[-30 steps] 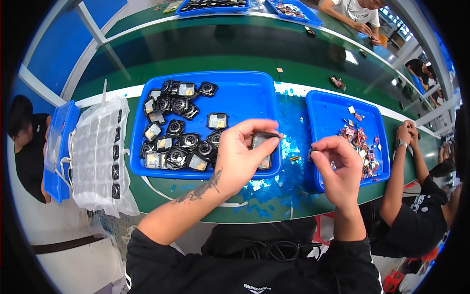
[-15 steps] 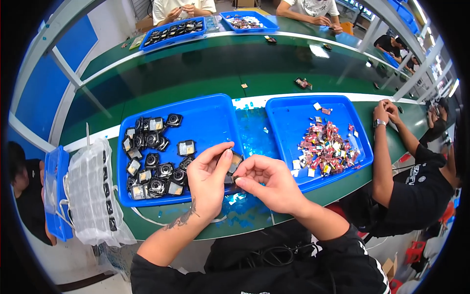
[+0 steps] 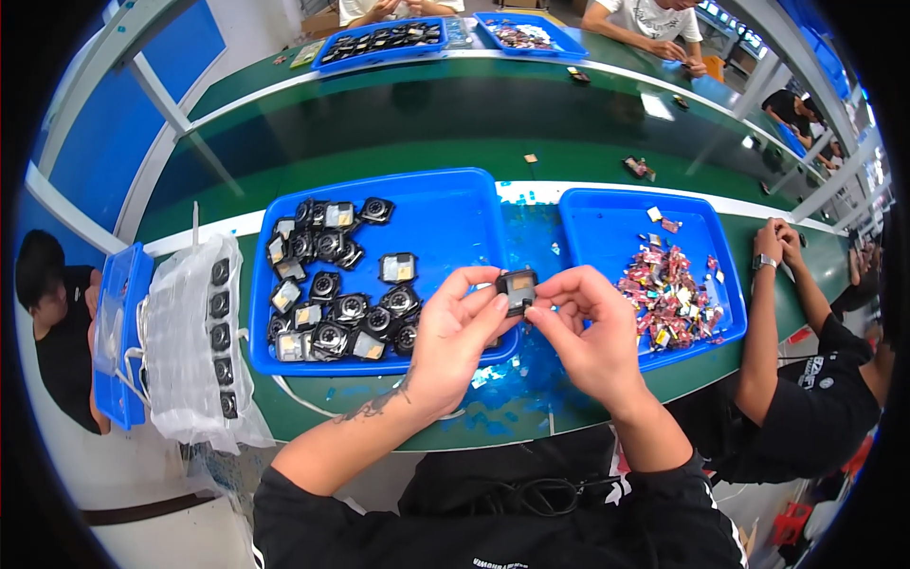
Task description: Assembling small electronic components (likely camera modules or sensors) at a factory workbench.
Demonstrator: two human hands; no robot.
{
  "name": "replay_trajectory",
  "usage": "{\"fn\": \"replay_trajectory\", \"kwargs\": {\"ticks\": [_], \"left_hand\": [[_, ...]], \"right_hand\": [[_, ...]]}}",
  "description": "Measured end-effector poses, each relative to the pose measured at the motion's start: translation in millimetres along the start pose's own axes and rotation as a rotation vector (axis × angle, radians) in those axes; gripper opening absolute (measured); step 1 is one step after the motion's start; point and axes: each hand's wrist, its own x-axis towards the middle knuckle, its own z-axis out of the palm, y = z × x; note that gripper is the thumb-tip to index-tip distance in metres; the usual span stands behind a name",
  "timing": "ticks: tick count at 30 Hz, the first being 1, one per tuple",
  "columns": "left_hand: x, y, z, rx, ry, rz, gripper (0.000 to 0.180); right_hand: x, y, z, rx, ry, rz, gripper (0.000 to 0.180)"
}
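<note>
Between my hands is a small black watch case [image 3: 518, 287], its grey inner side facing up. My left hand [image 3: 453, 339] pinches it along the left edge between thumb and fingers. On the opposite edge, my right hand [image 3: 599, 334] is closed with thumb and forefinger at the lower right corner; whether a small part sits in that pinch is too small to tell. To the left, a blue tray [image 3: 445, 218] holds several similar black watch cases [image 3: 351, 307]. A second blue tray [image 3: 592, 223] on the right carries a heap of small red, white and yellow parts [image 3: 668, 294].
Blue film scraps [image 3: 533, 247] litter the green bench between the trays. At the left stands a clear plastic sheet of pockets [image 3: 190, 332] holding black round parts. A co-worker's forearms [image 3: 754, 322] reach in at right. More trays [image 3: 379, 43] lie across the bench.
The watch case has turned so its inner side shows more fully. My view has shifted, and both hands now sit further right in the picture.
</note>
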Motion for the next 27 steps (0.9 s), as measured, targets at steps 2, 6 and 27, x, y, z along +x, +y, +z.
{"fn": "replay_trajectory", "kwargs": {"ticks": [2, 6, 27], "left_hand": [[1, -3, -1, 0.032, -0.041, 0.063, 0.031], [-2, 0, 3, 0.145, -0.103, 0.107, 0.038], [-3, -8, -1, 0.171, -0.214, 0.15, 0.034]], "right_hand": [[0, -4, 2, -0.103, 0.075, -0.059, 0.013], [5, -8, 2, -0.228, 0.1, -0.128, 0.009], [3, -25, 2, -0.281, 0.053, 0.005, 0.009]]}}
